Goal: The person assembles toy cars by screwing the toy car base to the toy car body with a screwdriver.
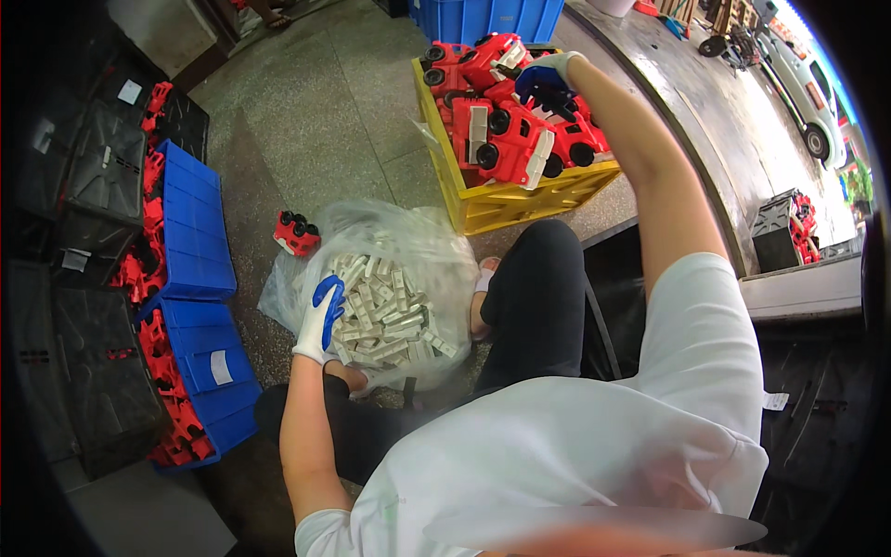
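My left hand, in a white glove with blue coating, is at the left side of a clear plastic bag. Its fingers look stretched out beside a heap of small white plastic parts in the bag, and no part shows in its grip. Reaching far forward, my right hand, gloved the same way, bends its fingers down over a red toy truck on a pile of such trucks. The pile fills a yellow crate. The right fingertips are partly hidden in shadow. One small red toy piece with black wheels lies on the floor left of the bag.
Blue crates with red toy parts stand at the left, beside stacked black crates. Another blue crate stands behind the yellow one. At the far right are a black crate of red parts and a parked white vehicle.
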Action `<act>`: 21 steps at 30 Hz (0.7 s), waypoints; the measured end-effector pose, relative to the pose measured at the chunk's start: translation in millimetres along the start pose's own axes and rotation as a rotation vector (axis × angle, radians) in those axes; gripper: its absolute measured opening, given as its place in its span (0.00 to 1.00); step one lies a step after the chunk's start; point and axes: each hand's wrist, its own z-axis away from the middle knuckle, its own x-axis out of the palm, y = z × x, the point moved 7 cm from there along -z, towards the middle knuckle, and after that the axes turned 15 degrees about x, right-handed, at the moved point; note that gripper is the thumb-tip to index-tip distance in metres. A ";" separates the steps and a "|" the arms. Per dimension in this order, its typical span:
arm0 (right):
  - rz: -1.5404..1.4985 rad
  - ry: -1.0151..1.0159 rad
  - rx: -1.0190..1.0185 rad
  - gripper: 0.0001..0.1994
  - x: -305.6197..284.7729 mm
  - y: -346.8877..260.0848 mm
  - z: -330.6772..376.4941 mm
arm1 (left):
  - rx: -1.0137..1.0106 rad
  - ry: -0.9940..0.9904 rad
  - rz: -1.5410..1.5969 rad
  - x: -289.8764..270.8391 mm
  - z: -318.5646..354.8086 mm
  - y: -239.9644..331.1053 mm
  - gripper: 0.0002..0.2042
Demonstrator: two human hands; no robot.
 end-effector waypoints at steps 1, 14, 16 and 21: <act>-0.086 -0.074 -0.108 0.16 8.5 -7.1 3.2 | -0.017 0.017 0.002 -6.3 5.4 0.0 0.20; -0.603 -0.585 -0.593 0.15 244.3 -44.6 139.8 | -0.475 0.040 -0.364 -178.4 -177.5 -100.4 0.30; -0.565 -0.700 -0.405 0.17 302.4 -59.4 121.1 | -0.276 0.267 -0.459 -216.7 -222.2 -113.6 0.35; -0.170 -0.808 0.007 0.12 344.1 -46.4 76.6 | -0.511 0.506 -0.375 -258.9 -298.2 -172.5 0.54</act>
